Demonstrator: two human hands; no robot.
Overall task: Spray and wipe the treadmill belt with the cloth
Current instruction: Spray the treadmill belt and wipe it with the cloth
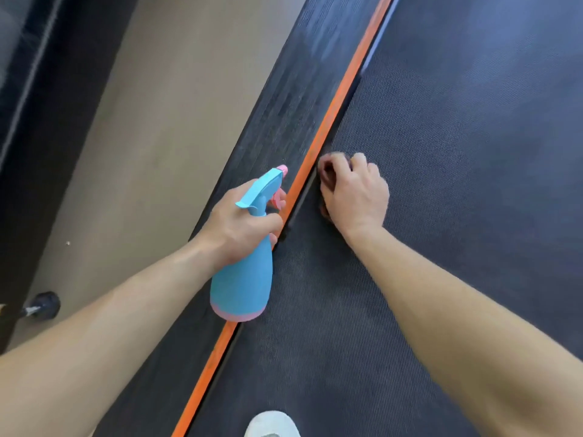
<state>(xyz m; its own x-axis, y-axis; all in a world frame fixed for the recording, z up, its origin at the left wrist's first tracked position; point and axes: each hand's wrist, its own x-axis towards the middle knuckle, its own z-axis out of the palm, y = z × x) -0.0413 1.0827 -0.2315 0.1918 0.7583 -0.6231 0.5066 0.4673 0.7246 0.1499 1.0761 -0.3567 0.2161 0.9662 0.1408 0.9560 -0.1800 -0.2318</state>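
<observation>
The dark textured treadmill belt (441,171) fills the right side of the view. My right hand (356,190) presses a dark reddish-brown cloth (326,175) onto the belt at its left edge; most of the cloth is hidden under my fingers. My left hand (243,222) grips the neck of a light blue spray bottle (244,285) with a pink trigger and pink base. The bottle hangs above the orange stripe, its nozzle pointing up and away toward the belt edge.
An orange stripe (328,121) runs diagonally between the belt and the black side rail (284,99). Left of the rail lies beige floor (132,146) with a small dumbbell (44,305). A white shoe (271,424) stands on the belt at the bottom edge.
</observation>
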